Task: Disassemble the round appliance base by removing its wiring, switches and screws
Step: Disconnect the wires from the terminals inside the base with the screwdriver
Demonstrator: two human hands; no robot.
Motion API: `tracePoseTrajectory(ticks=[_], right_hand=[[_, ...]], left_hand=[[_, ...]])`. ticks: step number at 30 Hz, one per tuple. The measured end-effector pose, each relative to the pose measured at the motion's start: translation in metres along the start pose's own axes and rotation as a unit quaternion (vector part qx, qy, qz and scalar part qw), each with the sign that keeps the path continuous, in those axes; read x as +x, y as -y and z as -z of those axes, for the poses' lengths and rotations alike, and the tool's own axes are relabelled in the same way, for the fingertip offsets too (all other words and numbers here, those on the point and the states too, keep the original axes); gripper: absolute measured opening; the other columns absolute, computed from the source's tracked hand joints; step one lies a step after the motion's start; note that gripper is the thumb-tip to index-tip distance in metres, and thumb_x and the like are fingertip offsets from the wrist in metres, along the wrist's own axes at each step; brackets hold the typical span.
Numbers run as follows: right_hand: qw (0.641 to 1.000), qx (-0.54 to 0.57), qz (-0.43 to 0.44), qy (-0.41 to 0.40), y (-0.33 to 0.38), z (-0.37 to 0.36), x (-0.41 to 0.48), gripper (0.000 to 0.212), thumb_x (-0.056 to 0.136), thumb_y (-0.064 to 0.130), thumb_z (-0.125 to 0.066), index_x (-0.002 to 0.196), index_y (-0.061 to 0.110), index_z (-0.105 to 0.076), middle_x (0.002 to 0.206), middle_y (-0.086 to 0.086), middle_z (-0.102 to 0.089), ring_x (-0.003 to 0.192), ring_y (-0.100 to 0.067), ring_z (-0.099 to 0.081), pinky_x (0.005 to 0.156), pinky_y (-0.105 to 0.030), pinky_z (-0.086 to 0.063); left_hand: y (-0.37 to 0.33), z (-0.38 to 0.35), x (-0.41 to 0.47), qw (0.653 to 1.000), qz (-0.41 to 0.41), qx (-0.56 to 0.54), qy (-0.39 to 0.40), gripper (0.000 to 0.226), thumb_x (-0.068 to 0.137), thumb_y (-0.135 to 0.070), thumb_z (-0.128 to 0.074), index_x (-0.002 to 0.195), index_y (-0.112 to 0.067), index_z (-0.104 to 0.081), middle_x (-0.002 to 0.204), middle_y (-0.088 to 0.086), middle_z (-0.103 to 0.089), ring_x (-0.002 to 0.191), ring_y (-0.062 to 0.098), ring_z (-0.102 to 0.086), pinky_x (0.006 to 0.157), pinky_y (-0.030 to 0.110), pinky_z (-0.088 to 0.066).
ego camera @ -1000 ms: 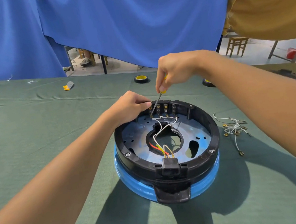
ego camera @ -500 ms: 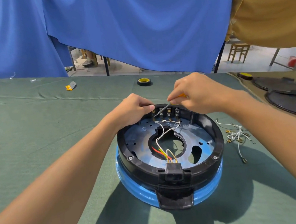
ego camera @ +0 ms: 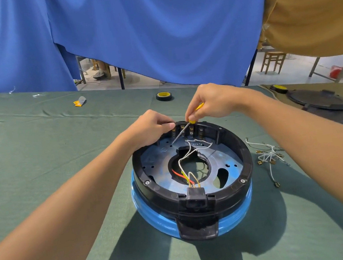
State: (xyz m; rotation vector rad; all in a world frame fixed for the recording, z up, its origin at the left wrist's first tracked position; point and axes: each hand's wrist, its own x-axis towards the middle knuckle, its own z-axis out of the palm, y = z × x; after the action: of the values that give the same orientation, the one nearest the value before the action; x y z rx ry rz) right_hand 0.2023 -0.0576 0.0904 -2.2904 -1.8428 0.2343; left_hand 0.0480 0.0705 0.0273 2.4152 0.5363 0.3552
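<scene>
With the base (ego camera: 193, 177) sitting on the green surface (ego camera: 38, 167), the left hand (ego camera: 150, 128) should pinch its far rim firmly while the right hand (ego camera: 215, 101), closed on the screwdriver (ego camera: 185, 129), levers gently at the terminals (ego camera: 190, 130), sparing the wires (ego camera: 188, 153).

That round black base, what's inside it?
Inside the round base lie a bluish metal plate with a central hole, white wires, and red and yellow wires running to a black connector. The left hand covers part of the far edge.
</scene>
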Motion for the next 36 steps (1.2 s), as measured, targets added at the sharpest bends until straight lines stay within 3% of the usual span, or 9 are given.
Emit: tracePoseTrajectory(ticks=[4, 14, 17, 20, 23, 26, 32, 36], right_hand=[[0.999, -0.017, 0.009, -0.042, -0.005, 0.0, -0.012, 0.012, 0.09, 0.026, -0.066, 0.094, 0.028, -0.077, 0.077, 0.029, -0.062, 0.076, 0.015, -0.056, 0.058, -0.002, -0.036], [0.985, 0.054, -0.007, -0.162, -0.01, -0.014, -0.061, 0.013, 0.09, 0.028, -0.066, 0.098, 0.026, -0.076, 0.088, 0.015, -0.067, 0.084, -0.002, -0.059, 0.076, -0.021, -0.042], [0.991, -0.002, -0.018, -0.135, -0.009, -0.027, -0.068, 0.018, 0.091, 0.027, -0.064, 0.104, 0.023, -0.075, 0.094, 0.006, -0.067, 0.088, -0.013, -0.058, 0.08, -0.033, -0.048], [0.995, 0.002, -0.02, -0.103, -0.007, -0.03, -0.075, 0.018, 0.091, 0.026, -0.065, 0.105, 0.024, -0.075, 0.095, 0.007, -0.067, 0.089, -0.012, -0.058, 0.082, -0.039, -0.05], [0.994, 0.034, -0.015, -0.105, -0.007, -0.027, -0.083, 0.015, 0.09, 0.026, -0.066, 0.101, 0.027, -0.076, 0.09, 0.014, -0.067, 0.088, -0.008, -0.059, 0.079, -0.033, -0.049], [0.986, 0.035, -0.024, -0.163, -0.007, -0.027, -0.09, 0.015, 0.091, 0.025, -0.064, 0.101, 0.025, -0.076, 0.087, 0.014, -0.066, 0.083, -0.004, -0.059, 0.071, -0.02, -0.043], [0.931, 0.109, -0.086, -0.337, 0.01, -0.066, -0.107, 0.015, 0.092, 0.02, -0.063, 0.101, 0.02, -0.076, 0.092, 0.007, -0.07, 0.083, -0.006, -0.059, 0.073, -0.006, -0.038], [0.877, 0.151, -0.166, -0.424, 0.023, -0.089, -0.11, 0.017, 0.093, 0.021, -0.061, 0.102, 0.018, -0.074, 0.097, 0.002, -0.071, 0.088, -0.014, -0.061, 0.08, -0.027, -0.045]], left_hand=[[0.003, 0.0, 0.002, 1.0, 0.002, -0.005, 0.001, 0.028, 0.099, -0.029, -0.054, 0.119, -0.018, -0.07, 0.103, -0.001, -0.071, 0.097, 0.021, -0.064, 0.092, 0.036, -0.05], [0.006, -0.001, 0.002, 1.0, -0.005, 0.004, 0.004, 0.029, 0.099, -0.03, -0.053, 0.121, -0.02, -0.069, 0.108, 0.001, -0.072, 0.098, 0.021, -0.065, 0.093, 0.037, -0.05], [0.005, -0.001, 0.001, 1.0, -0.007, 0.009, 0.003, 0.029, 0.1, -0.03, -0.053, 0.122, -0.019, -0.068, 0.11, 0.003, -0.072, 0.101, 0.024, -0.065, 0.094, 0.039, -0.05], [0.004, 0.0, 0.0, 1.0, -0.007, 0.016, 0.006, 0.029, 0.1, -0.031, -0.052, 0.122, -0.019, -0.068, 0.11, 0.007, -0.072, 0.104, 0.029, -0.064, 0.096, 0.044, -0.05], [0.004, 0.0, 0.0, 1.0, -0.004, 0.016, 0.006, 0.03, 0.1, -0.031, -0.052, 0.124, -0.019, -0.066, 0.113, 0.004, -0.071, 0.104, 0.026, -0.064, 0.097, 0.043, -0.049], [0.004, -0.001, 0.001, 1.0, 0.0, 0.008, 0.007, 0.031, 0.1, -0.03, -0.052, 0.125, -0.018, -0.066, 0.117, 0.001, -0.069, 0.104, 0.02, -0.063, 0.097, 0.036, -0.047], [0.004, -0.001, 0.0, 0.999, 0.02, -0.023, -0.009, 0.029, 0.1, -0.026, -0.053, 0.124, -0.015, -0.067, 0.117, 0.0, -0.068, 0.105, 0.018, -0.062, 0.093, 0.031, -0.044], [0.003, -0.001, -0.005, 0.999, 0.039, -0.019, -0.027, 0.028, 0.099, -0.025, -0.053, 0.121, -0.016, -0.068, 0.113, 0.004, -0.071, 0.105, 0.024, -0.064, 0.097, 0.037, -0.048]])
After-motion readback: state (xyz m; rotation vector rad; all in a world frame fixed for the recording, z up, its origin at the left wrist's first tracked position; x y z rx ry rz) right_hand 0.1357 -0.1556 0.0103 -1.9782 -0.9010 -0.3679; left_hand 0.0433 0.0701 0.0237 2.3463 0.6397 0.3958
